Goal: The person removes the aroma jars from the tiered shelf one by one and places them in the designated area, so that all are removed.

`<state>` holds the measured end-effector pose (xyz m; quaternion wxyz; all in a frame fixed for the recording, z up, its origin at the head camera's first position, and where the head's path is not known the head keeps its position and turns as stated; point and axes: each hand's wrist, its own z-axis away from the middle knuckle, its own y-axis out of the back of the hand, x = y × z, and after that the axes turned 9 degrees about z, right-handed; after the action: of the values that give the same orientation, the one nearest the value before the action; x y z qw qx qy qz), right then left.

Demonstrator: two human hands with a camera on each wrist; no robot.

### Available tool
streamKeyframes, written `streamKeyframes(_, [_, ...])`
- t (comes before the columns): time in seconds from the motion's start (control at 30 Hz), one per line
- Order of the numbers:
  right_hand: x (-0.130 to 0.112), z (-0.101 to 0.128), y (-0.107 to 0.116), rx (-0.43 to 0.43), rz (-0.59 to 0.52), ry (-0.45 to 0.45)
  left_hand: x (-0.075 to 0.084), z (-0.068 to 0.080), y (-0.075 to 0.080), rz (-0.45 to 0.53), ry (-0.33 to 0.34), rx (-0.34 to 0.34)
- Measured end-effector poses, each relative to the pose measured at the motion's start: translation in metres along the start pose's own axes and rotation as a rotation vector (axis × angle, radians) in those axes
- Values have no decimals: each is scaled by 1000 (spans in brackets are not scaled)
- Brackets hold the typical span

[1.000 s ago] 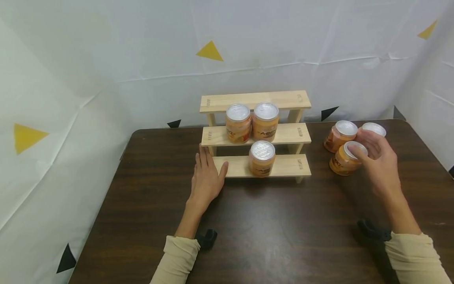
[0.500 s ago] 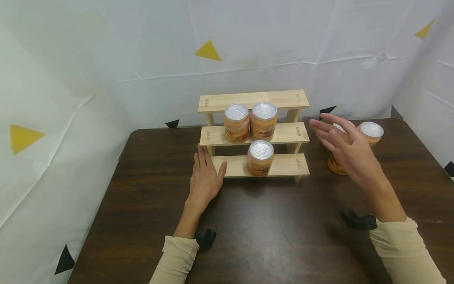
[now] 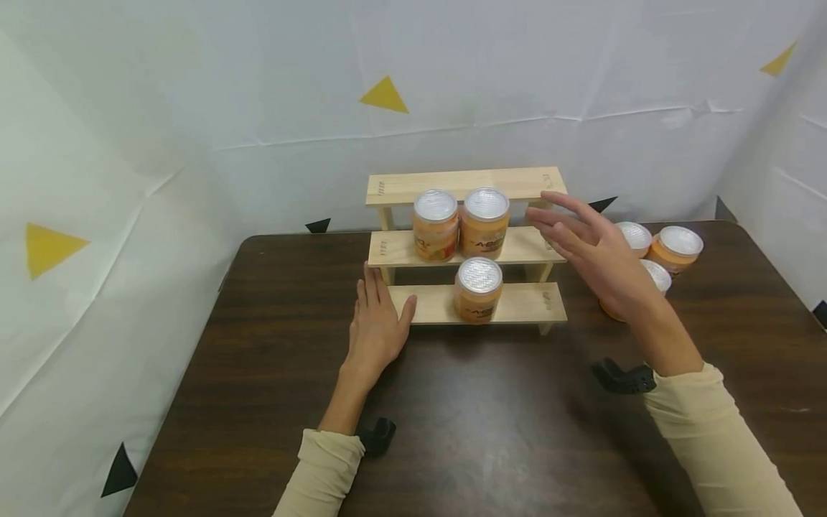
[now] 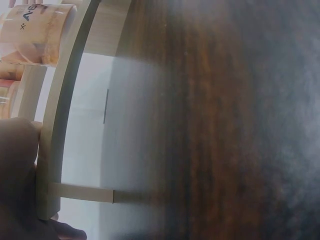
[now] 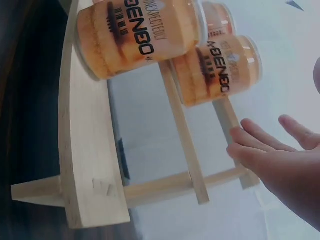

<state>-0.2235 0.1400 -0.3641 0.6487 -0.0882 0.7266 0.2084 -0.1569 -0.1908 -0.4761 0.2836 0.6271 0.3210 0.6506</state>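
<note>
My left hand (image 3: 377,334) rests with straight fingers against the left end of a three-tier wooden shelf rack (image 3: 526,305). In the left wrist view, part of that hand meets the end of the lowest board (image 4: 60,115). My right hand (image 3: 597,251) hovers by the rack's right end, fingers extended, holding nothing. Two orange jars with silver lids, a left jar (image 3: 436,233) and a right jar (image 3: 484,231), stand side by side on the middle board. One similar jar (image 3: 478,294) stands on the lowest board. In the right wrist view, my right hand (image 5: 280,155) is apart from the jars.
Three more orange jars are grouped on the dark table (image 3: 491,416) at right: a rear jar (image 3: 635,237), a right jar (image 3: 677,248) and a front jar (image 3: 657,276), partly behind my right hand. A white sheet (image 3: 291,86) with yellow and black triangles hangs behind.
My right hand has moved left from the jars on the table to the rack's right end, its fingers straightening. It carries no jar. The left hand keeps its place.
</note>
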Motion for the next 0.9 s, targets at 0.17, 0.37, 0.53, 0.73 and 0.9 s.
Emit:
streamKeyframes(0.17, [-5,-15,-11,-7,248,-68,-1,0,0,-4,1,3])
streamKeyframes(0.37, [-5,-33,-23,-47,166,-92,0,0,1,0,14,-6])
streamKeyframes(0.53, [-3,-40,-29,-63,93,-108,1,0,0,1,10,-14])
streamKeyframes(0.73, [-4,-46,-33,-66,110,-99,2,0,2,17,3,0])
streamKeyframes(0.9, [-6,-53,-38,-78,130,-102,1,0,2,9,0,7])
